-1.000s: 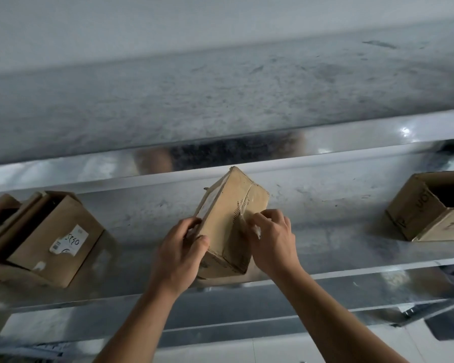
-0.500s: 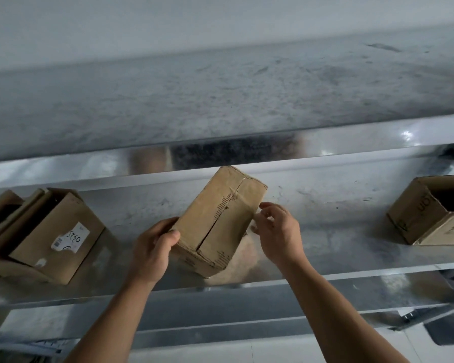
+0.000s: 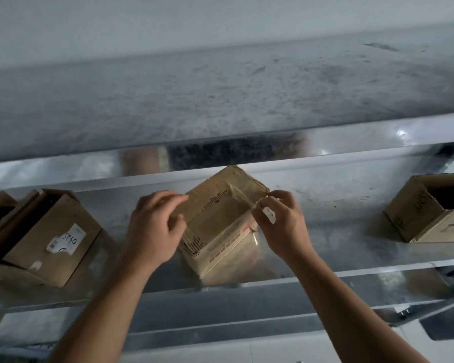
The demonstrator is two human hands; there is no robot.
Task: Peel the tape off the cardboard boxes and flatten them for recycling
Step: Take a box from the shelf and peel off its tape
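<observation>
Pinching the loose end of the clear tape strip (image 3: 243, 197) at the right corner of the small brown cardboard box (image 3: 220, 226), mid-frame on the grey metal shelf (image 3: 338, 231), the right hand (image 3: 281, 226) looks set to pull away from the left hand (image 3: 152, 231) gripping its left edge.

The metal shelf (image 3: 325, 231) is a shiny grey sheet-metal deck, scuffed and speckled. Its front edge (image 3: 273, 292) is a folded bright strip running across the view. Above the deck, a shiny metal band (image 3: 351, 142) carries a dark, blurred reflection near its middle. Above that band lies a broad mottled grey metal surface (image 3: 220, 95), and above it a pale wall (image 3: 220, 22). Below the shelf, a second rail (image 3: 220, 334) runs parallel to the front edge. A dark bracket (image 3: 451, 276) sits at the right end. Pale floor (image 3: 273, 356) shows at the bottom.
</observation>
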